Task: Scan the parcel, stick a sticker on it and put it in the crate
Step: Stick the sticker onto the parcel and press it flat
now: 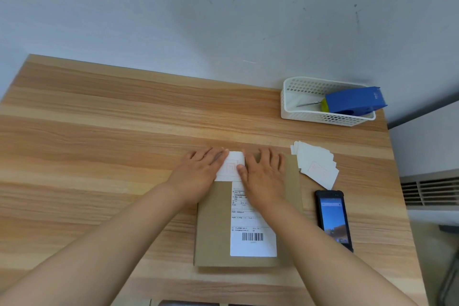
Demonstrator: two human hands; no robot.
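Observation:
A flat brown cardboard parcel lies on the wooden table, with a white shipping label bearing a barcode on top. A white sticker with a faint red mark sits on the parcel's far end. My left hand lies flat with its fingers on the sticker's left edge. My right hand lies flat on the parcel, its thumb and fingers pressing the sticker's right side. A black handheld scanner with a lit screen rests on the table right of the parcel. No crate for parcels is in view.
A loose pile of white stickers lies right of the parcel's far end. A white perforated basket at the back right holds a blue tape dispenser and scissors. The table's right edge is close to the scanner.

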